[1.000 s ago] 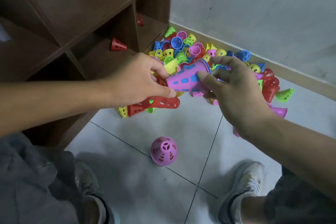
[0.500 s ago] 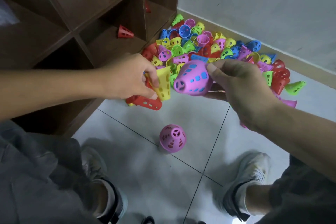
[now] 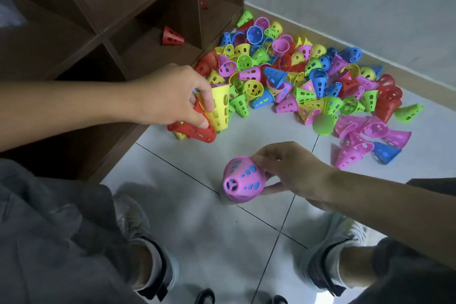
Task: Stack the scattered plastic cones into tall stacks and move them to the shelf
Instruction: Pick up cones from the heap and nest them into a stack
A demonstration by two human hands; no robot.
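the right hand holds a pink cone low over the floor, fingers curled around its wide end, narrow tip facing the camera, blue showing through its holes. the left hand pinches a yellow cone between thumb and fingers near the shelf, with a red cone just below it. a heap of cones lies against the wall. one red cone sits inside a shelf compartment.
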